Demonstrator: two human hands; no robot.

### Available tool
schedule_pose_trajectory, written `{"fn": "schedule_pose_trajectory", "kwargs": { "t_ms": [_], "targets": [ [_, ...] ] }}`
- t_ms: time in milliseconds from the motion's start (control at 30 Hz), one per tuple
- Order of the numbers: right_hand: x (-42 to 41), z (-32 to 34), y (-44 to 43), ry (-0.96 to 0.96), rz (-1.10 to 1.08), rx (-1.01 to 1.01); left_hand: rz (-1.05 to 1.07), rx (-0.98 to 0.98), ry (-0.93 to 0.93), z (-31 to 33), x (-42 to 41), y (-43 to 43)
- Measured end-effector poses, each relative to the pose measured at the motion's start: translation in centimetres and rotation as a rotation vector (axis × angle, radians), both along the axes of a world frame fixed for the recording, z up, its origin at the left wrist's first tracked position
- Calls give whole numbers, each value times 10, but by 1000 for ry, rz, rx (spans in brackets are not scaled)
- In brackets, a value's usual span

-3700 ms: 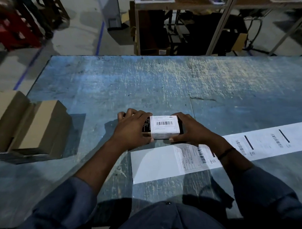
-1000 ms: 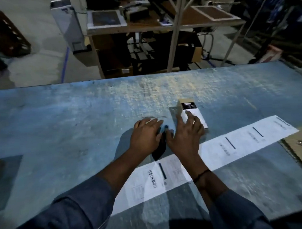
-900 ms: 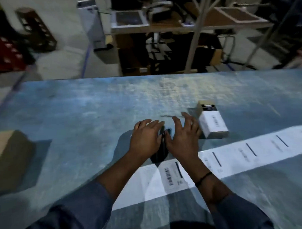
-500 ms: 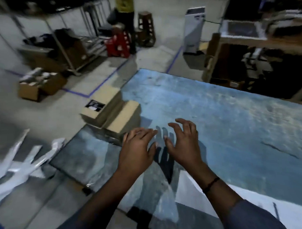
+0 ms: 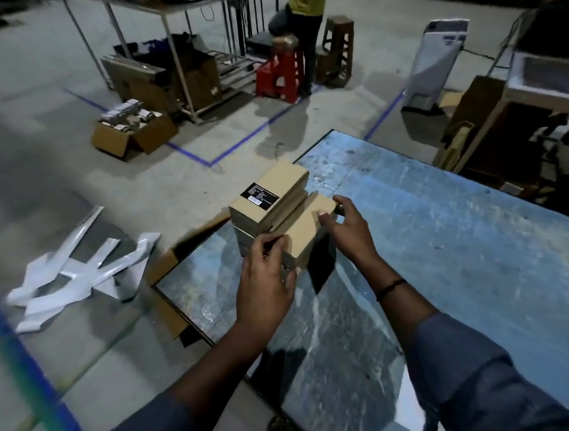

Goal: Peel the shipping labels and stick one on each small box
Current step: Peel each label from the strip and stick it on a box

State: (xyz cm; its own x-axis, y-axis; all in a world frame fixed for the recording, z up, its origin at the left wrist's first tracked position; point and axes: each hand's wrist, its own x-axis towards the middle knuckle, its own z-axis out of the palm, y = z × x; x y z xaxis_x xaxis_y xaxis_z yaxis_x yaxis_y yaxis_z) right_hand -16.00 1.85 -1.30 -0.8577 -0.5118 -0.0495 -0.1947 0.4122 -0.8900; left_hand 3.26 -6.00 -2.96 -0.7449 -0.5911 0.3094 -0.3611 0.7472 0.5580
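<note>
Small brown cardboard boxes sit stacked at the left corner of the blue table (image 5: 439,242). The top box of the left stack (image 5: 273,196) carries a black sticker. Beside it lies a plain brown box (image 5: 304,229), gripped by both hands: my left hand (image 5: 266,277) holds its near end, my right hand (image 5: 348,229) its far right edge. The label strip and the labelled box are out of view.
White peeled backing strips (image 5: 75,277) litter the floor to the left. An open carton of goods (image 5: 132,130) stands on the floor beyond. A person stands by a red stool (image 5: 281,75) at the back. Shelving and a bench line the far side.
The labelled box was set down on the right and released. My view swung left to the stacked boxes, and both hands, open in the air half a second ago, have closed on the plain brown box.
</note>
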Motion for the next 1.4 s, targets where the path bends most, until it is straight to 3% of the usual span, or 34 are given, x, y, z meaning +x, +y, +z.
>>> {"fn": "schedule_pose_trajectory", "kwargs": {
  "t_ms": [233,400,567,700,867,1100,1233,1400],
  "targets": [
    [-11,9,41,21,-80,-175,-83,129,251,0,-16,8],
    [-13,22,113,79,-146,-269,-193,292,300,8,-40,42],
    [0,26,192,147,-201,-211,-314,396,232,16,-71,76],
    [15,15,258,143,-221,-133,-423,583,50,15,-99,99],
    [28,-3,320,228,-555,7,-441,810,-17,7,-123,138],
    [49,-19,361,165,-874,-45,-508,764,19,2,-129,189],
    [46,-30,373,182,-877,7,-501,721,-49,-6,-137,203],
    [36,-41,380,185,-804,-20,-483,837,-66,-12,-153,211]
  ]
}}
